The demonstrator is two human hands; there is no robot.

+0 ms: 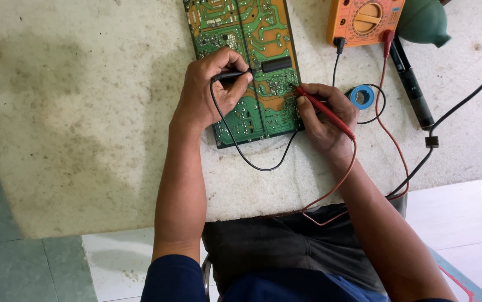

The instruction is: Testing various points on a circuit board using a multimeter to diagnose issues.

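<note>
Both hands pinch probes, left hand (210, 89) black probe (231, 74), right hand (325, 120) red probe (324, 111), probing circuit board (246, 61) at 12 o'clock; tips need steady contact.

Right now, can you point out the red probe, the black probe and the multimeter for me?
red probe (326, 112), head view, middle of its shaft in the right hand.
black probe (231, 74), head view, grip under the left hand's fingers.
multimeter (364, 21), head view, orange face beside the dial.
</note>
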